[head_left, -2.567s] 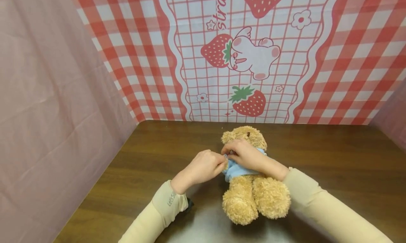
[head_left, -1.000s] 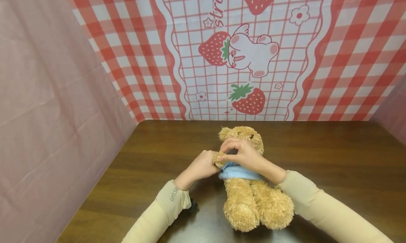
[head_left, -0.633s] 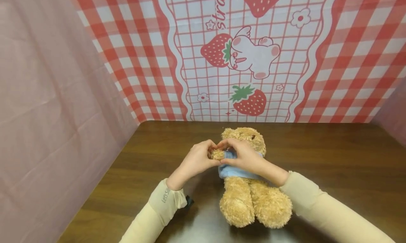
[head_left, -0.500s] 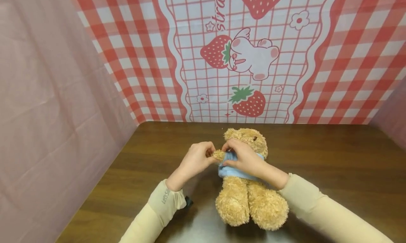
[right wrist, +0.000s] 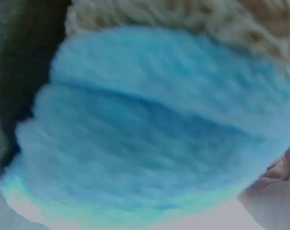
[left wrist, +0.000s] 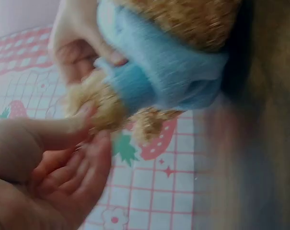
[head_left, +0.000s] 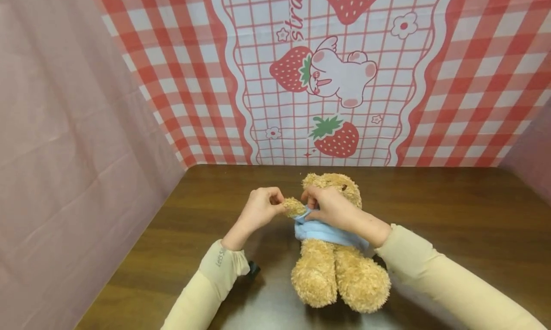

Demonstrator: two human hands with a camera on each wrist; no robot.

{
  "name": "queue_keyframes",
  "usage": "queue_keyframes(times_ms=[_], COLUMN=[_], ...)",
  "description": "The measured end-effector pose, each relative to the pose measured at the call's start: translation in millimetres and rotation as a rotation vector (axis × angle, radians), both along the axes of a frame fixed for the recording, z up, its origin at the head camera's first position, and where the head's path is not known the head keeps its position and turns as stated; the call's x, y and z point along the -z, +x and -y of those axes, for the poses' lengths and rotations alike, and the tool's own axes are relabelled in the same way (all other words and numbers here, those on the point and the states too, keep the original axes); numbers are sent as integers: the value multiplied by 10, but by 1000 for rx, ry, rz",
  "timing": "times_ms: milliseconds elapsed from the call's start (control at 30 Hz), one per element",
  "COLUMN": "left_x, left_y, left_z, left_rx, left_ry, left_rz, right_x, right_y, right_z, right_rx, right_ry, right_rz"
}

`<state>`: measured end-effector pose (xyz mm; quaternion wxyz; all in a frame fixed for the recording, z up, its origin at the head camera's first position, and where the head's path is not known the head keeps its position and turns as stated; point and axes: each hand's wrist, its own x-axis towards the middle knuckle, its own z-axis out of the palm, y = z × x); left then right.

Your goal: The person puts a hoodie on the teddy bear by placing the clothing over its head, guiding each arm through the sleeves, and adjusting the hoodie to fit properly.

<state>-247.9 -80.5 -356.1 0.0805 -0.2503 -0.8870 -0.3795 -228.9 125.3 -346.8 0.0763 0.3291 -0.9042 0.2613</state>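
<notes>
A curly tan teddy bear [head_left: 314, 277] in a light blue shirt [head_left: 325, 233] lies on its back on the table, feet towards me. My left hand [head_left: 260, 209] pinches the end of the bear's paw [left wrist: 104, 103] between thumb and fingers. The paw sticks out of the blue sleeve [left wrist: 135, 88]. My right hand [head_left: 333, 209] lies across the bear's chest and pinches the sleeve near its cuff, its thumb on the cloth in the left wrist view. It hides part of the bear's face. The shirt [right wrist: 149, 124] fills most of the right wrist view.
The dark wooden table [head_left: 452, 215] reaches back to a red-and-white checked cloth [head_left: 185, 81] with strawberry prints. A pale pink curtain [head_left: 77, 153] hangs at the left. A small black object [head_left: 253, 269] shows beside the left cuff.
My left hand has moved left from the sleeve and now draws the paw outward, stretching the bear's arm. The right hand has stayed at the sleeve. The bear's legs have shifted slightly.
</notes>
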Motion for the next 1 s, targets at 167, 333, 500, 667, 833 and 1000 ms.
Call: queue_keyframes(times_ms=[167, 333, 500, 667, 833, 1000], left_x=[40, 38, 72, 107, 90, 61], left_y=[43, 103, 98, 66, 81, 100], left_z=[69, 23, -62, -26, -21, -25], left_rx=[99, 182, 166, 175, 165, 137], left_ry=[-117, -133, -154, -211, -299, -348], left_rz=[71, 103, 101, 129, 105, 112], right_x=[65, 82, 82, 97, 118, 193], right_y=[77, 109, 105, 152, 260, 300], right_z=[-93, -148, -200, -358, -582, -766], right_rx=[-140, -243, -236, 37, 336, 373], right_ry=[30, 28, 3, -85, -82, -209], right_rz=[69, 116, 73, -9, 95, 601])
